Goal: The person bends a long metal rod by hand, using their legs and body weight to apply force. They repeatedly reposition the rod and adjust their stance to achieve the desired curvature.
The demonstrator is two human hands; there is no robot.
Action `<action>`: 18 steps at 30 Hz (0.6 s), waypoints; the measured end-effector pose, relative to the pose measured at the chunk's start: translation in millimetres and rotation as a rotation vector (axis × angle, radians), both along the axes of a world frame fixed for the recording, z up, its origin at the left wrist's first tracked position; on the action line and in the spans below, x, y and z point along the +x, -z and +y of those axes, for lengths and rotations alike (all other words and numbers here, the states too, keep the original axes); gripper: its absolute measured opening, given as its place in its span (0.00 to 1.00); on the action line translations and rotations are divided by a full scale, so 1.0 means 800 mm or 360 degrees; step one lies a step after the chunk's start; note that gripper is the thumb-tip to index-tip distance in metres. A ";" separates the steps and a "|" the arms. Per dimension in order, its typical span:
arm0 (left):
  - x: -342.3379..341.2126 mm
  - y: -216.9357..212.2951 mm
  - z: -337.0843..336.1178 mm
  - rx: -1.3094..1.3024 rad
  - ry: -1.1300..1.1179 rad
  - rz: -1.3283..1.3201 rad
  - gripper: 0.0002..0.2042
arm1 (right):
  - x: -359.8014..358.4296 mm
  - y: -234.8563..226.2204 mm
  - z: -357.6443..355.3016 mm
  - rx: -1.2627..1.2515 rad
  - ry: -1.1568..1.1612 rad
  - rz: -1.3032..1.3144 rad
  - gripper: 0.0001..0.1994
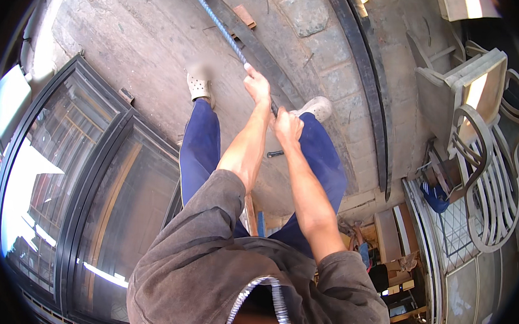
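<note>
Dark-framed glass panels (pixel 94 171), lying at the person's left. Curved black metal strip (pixel 369 80), on the brick floor ahead. Ribbed steel rod (pixel 220 25), slanting from upper left down to the hands. Left hand (pixel 257 84) closed round the rod; right hand (pixel 287 127) closed round it just below.

Sunlit grey stone paving (pixel 142 38) spreads beyond the hands, crossed by a long curved dark metal strip (pixel 369 80). Left of the hands lie dark-framed glass panels (pixel 94 177); to their right lean curved metal frames (pixel 492 192) and a pale board (pixel 480 85).
</note>
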State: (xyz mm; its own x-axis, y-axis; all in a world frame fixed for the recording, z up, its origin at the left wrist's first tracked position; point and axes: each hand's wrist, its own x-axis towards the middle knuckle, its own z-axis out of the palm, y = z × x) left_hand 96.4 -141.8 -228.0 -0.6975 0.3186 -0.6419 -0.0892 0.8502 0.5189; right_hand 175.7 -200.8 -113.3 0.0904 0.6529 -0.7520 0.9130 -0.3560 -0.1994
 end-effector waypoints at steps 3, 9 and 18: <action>-0.024 0.011 -0.012 -0.0018 0.0008 0.0059 0.33 | -0.019 0.013 -0.011 -0.0033 0.0004 0.0041 0.17; 0.087 0.007 0.042 0.0406 -0.0015 -0.0053 0.36 | 0.076 0.065 0.028 0.0158 -0.0137 -0.0284 0.15; 0.087 0.000 0.070 -0.0131 -0.0156 -0.0160 0.39 | 0.105 -0.030 0.092 -0.0054 -0.0033 0.0174 0.16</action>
